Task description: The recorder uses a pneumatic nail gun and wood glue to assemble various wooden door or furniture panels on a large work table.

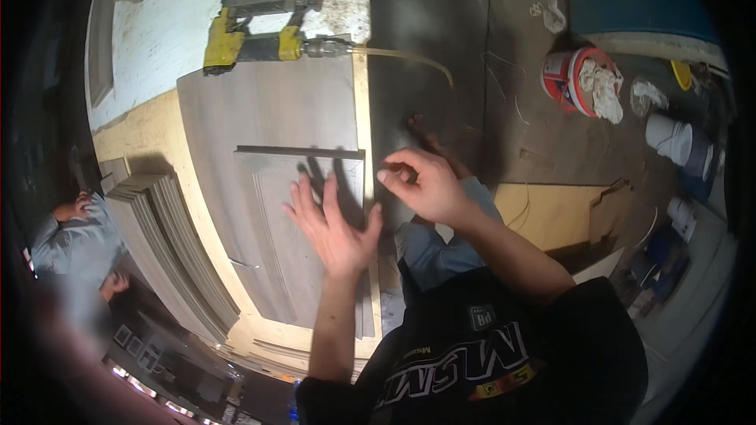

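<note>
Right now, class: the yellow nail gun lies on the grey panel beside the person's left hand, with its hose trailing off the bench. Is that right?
Not quite. The head view shows the yellow nail gun at the bench's far end, well away from the left hand. Its hose does trail off the bench.

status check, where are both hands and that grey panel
Left hand open, fingers spread over grey panel. Right hand pinched at panel's right edge, contents too small to tell. Yellow nail gun lies at far end, hose attached.

The left hand (pixel 335 224) is flat with its fingers spread wide. The right hand (pixel 421 185) is curled, maybe pinching something tiny.
</note>
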Available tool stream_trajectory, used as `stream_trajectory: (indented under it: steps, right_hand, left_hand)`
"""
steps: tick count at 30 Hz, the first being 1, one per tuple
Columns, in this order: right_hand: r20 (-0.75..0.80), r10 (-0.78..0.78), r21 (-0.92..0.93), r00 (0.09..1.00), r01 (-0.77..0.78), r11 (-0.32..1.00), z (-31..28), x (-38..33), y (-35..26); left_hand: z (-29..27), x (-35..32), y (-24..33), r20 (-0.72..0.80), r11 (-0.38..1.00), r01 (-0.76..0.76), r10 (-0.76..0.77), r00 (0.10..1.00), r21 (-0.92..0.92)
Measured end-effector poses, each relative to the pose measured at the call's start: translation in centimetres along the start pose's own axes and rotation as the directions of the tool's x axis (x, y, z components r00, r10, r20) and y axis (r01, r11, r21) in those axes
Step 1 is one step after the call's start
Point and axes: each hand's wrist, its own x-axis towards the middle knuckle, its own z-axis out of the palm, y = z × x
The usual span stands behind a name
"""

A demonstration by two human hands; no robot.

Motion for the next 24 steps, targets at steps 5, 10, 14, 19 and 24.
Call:
stream_trajectory:
  steps: [5, 10, 14, 19, 24]
  right_hand:
    - [-0.024, 0.051, 0.129, 0.998, -0.048, 0.991, 2.6, -0.7, 0.2]
    - [-0.063, 0.056, 0.203, 0.996, -0.042, 0.978, 3.4, -0.3, 0.6]
    - [-0.063, 0.068, 0.256, 0.996, -0.050, 0.965, 3.8, -0.1, 0.6]
    - [-0.039, 0.127, 0.289, 0.991, -0.111, 0.951, 3.5, 0.2, 0.1]
    - [-0.024, 0.067, 0.075, 0.997, -0.065, 0.995, 2.7, 0.4, -0.6]
  left_hand:
    - [1.6, 4.1, -1.7, 0.073, 0.980, -0.197, 0.196, 0.978, 0.008]
    - [2.5, 4.6, -2.6, 0.075, 0.970, -0.239, 0.241, 0.968, -0.040]
    - [2.5, 4.7, -2.6, 0.067, 0.973, -0.225, 0.228, 0.971, -0.052]
    - [3.0, 4.9, -3.1, 0.047, 0.972, -0.229, 0.232, 0.972, -0.059]
    - [3.0, 4.9, -3.1, 0.078, 0.979, -0.196, 0.201, 0.977, -0.063]
